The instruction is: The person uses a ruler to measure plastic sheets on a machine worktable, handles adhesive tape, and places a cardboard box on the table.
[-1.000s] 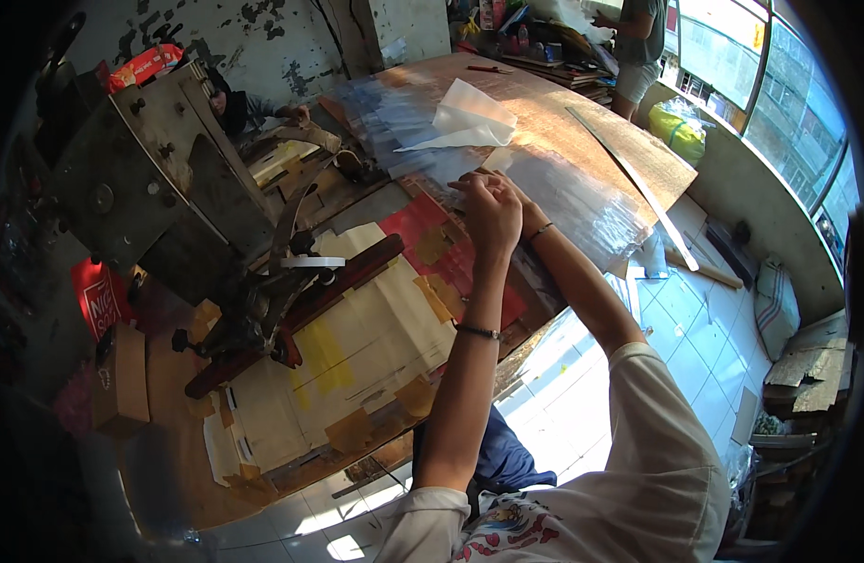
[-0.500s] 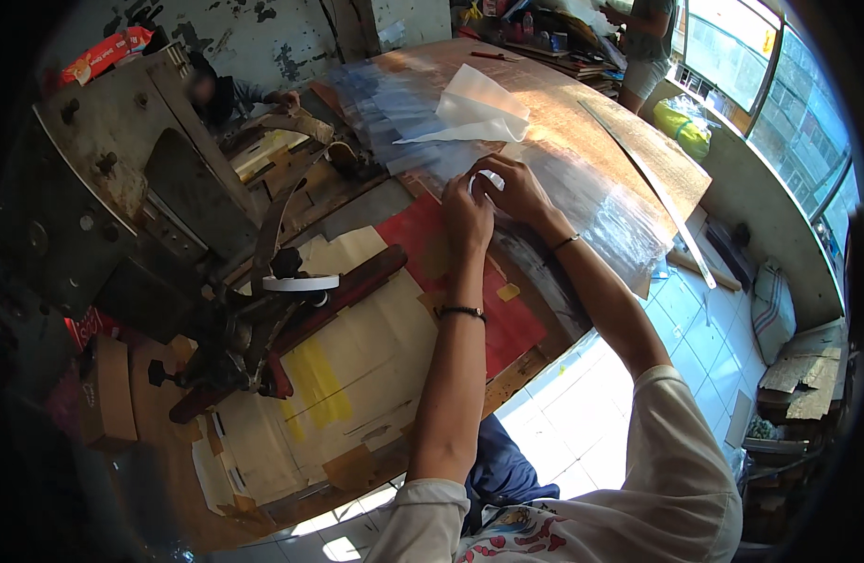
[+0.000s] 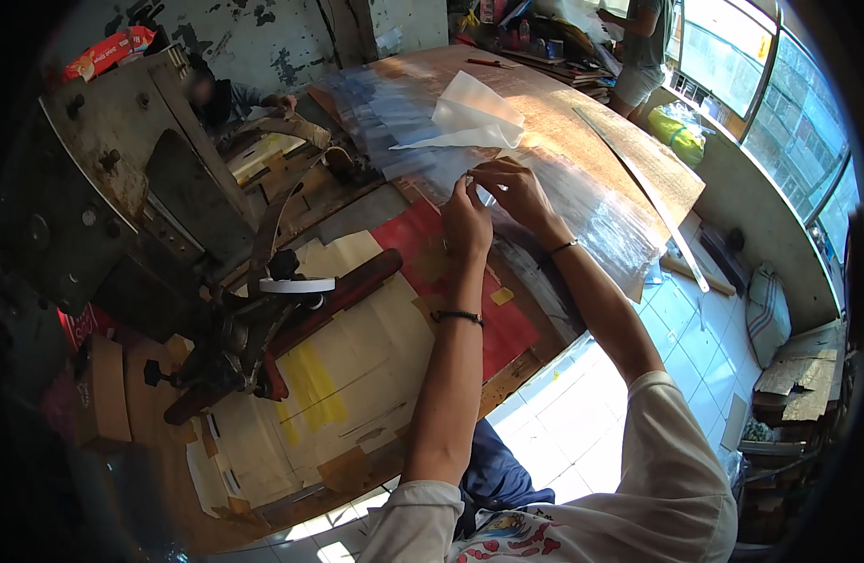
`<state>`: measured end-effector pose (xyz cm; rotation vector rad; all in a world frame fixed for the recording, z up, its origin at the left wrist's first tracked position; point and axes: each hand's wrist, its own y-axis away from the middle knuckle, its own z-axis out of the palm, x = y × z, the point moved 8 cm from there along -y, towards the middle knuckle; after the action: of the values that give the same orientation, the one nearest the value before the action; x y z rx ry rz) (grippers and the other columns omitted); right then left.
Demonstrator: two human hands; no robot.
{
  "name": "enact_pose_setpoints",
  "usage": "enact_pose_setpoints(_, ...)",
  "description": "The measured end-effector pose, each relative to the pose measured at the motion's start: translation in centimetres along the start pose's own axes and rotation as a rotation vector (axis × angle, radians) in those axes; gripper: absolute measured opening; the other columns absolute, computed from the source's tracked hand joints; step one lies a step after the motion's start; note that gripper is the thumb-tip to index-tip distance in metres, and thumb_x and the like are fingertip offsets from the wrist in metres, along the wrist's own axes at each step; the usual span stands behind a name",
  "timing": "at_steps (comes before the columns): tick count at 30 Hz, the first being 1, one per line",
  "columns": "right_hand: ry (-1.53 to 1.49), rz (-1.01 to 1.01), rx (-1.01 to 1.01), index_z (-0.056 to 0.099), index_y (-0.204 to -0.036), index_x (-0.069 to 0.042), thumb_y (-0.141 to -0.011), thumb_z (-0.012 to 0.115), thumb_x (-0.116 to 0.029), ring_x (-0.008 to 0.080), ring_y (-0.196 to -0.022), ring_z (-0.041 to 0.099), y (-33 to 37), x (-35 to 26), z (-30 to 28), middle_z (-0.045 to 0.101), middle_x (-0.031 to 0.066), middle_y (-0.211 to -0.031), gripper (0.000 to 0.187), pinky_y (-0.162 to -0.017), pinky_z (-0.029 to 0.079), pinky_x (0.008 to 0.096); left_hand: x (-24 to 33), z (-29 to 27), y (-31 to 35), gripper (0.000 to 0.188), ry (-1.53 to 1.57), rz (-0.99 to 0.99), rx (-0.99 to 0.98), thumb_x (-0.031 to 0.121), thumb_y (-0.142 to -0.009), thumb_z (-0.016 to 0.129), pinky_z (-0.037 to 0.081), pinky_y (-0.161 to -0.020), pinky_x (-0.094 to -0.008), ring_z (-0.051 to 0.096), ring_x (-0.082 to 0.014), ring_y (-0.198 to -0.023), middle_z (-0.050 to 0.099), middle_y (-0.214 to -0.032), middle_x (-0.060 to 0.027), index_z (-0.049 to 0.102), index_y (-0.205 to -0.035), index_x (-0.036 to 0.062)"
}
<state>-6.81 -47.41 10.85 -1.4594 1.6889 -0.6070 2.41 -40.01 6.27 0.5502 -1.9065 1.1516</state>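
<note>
Both arms reach forward over the table's far part, and my hands meet fingertip to fingertip above clear plastic sheets. My left hand is closed in a pinch, thumb and fingers pointing away from me. Just to its right, my right hand bends in with its fingers pressed together. Whatever lies between the fingertips is too small to make out. Beyond them rests a folded, translucent white sheet. Under my left wrist lies a red sheet on the work surface.
A dark metal machine stands at the left, its arm carrying a white tape roll. Yellowish card covers the near table. A long thin strip crosses the right edge. Another person stands at the far right; a second sits far left.
My right hand's fingers have shifted slightly, straightening toward the left fingertips. My left thumb now points up more plainly. The whole view has moved a little; the sheets lie as before.
</note>
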Motion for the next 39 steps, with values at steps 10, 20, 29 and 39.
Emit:
enact_pose_setpoints(10,0.038,-0.064,-0.034,0.077,-0.103,-0.011,-0.084,0.071,-0.009,0.0254,-0.100,0.066,-0.2,0.0,0.4,0.073,0.0062,-0.106,0.020,-0.087,0.055,0.0362,-0.8,0.2,-0.1,0.031,0.011,-0.006,-0.017,0.021,-0.099,0.051,0.054,-0.077,-0.0475,0.068,-0.0413,-0.090,0.070,-0.095,-0.0260,0.066,-0.112,-0.0022)
enact_pose_setpoints(20,0.020,-0.011,-0.114,0.075,-0.104,-0.009,-0.087,0.070,-0.014,0.0259,-0.103,0.065,-0.4,-0.4,1.1,0.072,0.0070,-0.109,0.019,-0.089,0.054,0.0383,-3.0,0.5,-0.5,0.028,0.145,-0.070,0.007,0.020,-0.098,0.052,0.052,-0.080,-0.0438,0.067,-0.0413,-0.095,0.069,-0.098,-0.0249,0.069,-0.108,-0.0003)
enact_pose_setpoints(29,0.024,-0.015,-0.135,0.076,-0.104,-0.010,-0.087,0.069,-0.015,0.0259,-0.103,0.065,-0.1,0.3,0.9,0.072,0.0051,-0.108,0.019,-0.089,0.053,0.0380,-2.7,0.9,-0.2,0.026,0.119,-0.087,-0.067,0.018,-0.098,0.053,0.051,-0.078,-0.0445,0.067,-0.0408,-0.095,0.069,-0.096,-0.0248,0.068,-0.109,-0.0004)
enact_pose_setpoints(39,0.081,-0.090,-0.165,0.075,-0.106,-0.013,-0.086,0.070,-0.016,0.0245,-0.102,0.065,0.1,0.2,1.3,0.072,0.0030,-0.110,0.020,-0.088,0.054,0.0368,-2.8,1.0,-0.5,0.030,0.135,-0.077,-0.113,0.017,-0.099,0.048,0.051,-0.079,-0.0456,0.067,-0.0422,-0.093,0.069,-0.097,-0.0270,0.067,-0.111,-0.0037)
